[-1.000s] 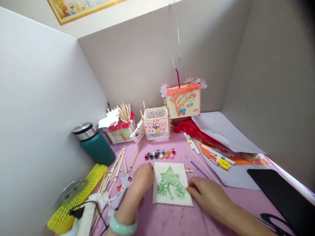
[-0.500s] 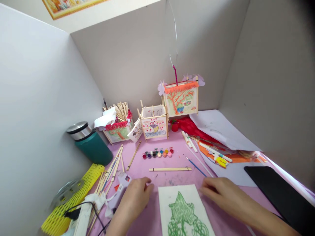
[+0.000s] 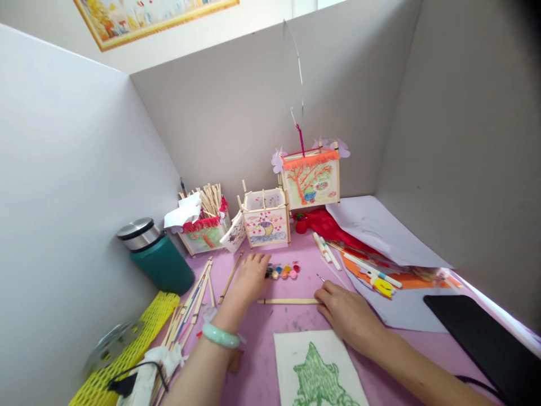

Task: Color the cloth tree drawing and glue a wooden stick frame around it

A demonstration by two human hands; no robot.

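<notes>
My left hand (image 3: 252, 276), with a pale green bangle (image 3: 220, 335) on its wrist, reaches over the left end of a strip of small paint pots (image 3: 284, 272). Its fingers are stretched out and cover some pots. My right hand (image 3: 344, 310) is closed around the handle of a thin paintbrush, whose tip (image 3: 320, 278) pokes out past the fingers. The same hand hides the right end of a tied bundle of bamboo sticks (image 3: 287, 301). Below the hands lies a white sheet with a green tree drawing (image 3: 315, 369).
Decorated stick-frame lanterns (image 3: 266, 225) stand at the back, one hanging from a wire. At left are a teal bottle (image 3: 160, 262), loose sticks (image 3: 196, 296) and yellow netting (image 3: 127, 349). Markers (image 3: 325, 251), papers (image 3: 380, 231) and a black tablet-like slab (image 3: 473, 332) lie right.
My left hand has moved forward from beside the drawing to the paint pots. My right hand has moved forward and left, closing on the paintbrush. The view has tilted slightly up.
</notes>
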